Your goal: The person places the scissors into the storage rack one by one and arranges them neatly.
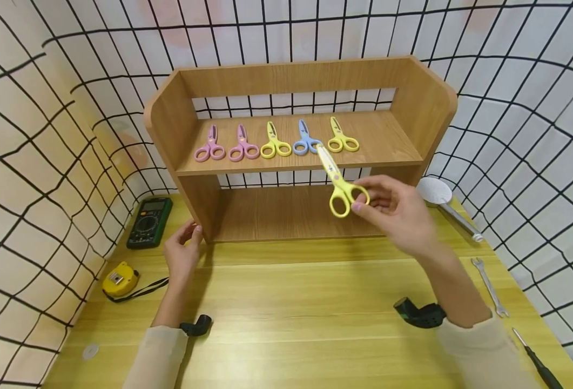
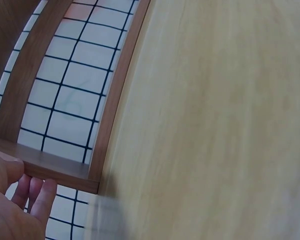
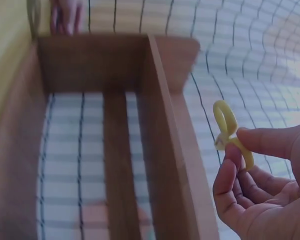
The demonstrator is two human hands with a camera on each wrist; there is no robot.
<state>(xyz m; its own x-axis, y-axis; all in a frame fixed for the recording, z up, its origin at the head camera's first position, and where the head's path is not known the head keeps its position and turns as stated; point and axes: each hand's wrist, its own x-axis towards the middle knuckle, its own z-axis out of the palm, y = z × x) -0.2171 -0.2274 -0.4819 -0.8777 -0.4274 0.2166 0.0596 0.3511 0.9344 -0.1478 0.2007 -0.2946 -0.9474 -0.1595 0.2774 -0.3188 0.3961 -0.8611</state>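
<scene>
Between thumb and fingers, my right hand (image 1: 405,219) pinches one handle loop of yellow scissors (image 1: 337,179). They are raised in front of the wooden shelf (image 1: 296,216), blades pointing up and slightly left. In the right wrist view, the scissors' yellow loop (image 3: 225,116) stands out above the fingertips. My left hand (image 1: 183,253) grips the front edge of the shelf's left side panel near the bottom. A row of scissors lies on the upper board: pink (image 1: 210,149), pink (image 1: 242,149), yellow (image 1: 274,146), blue (image 1: 303,141) and yellow (image 1: 339,138).
Left of the shelf lie a green multimeter (image 1: 148,222) and a yellow tape measure (image 1: 120,279) with a black strap. On the right are a white round-headed tool (image 1: 435,191), a wrench (image 1: 489,285) and a screwdriver (image 1: 539,363). Black wire grid (image 1: 534,178) surrounds the table.
</scene>
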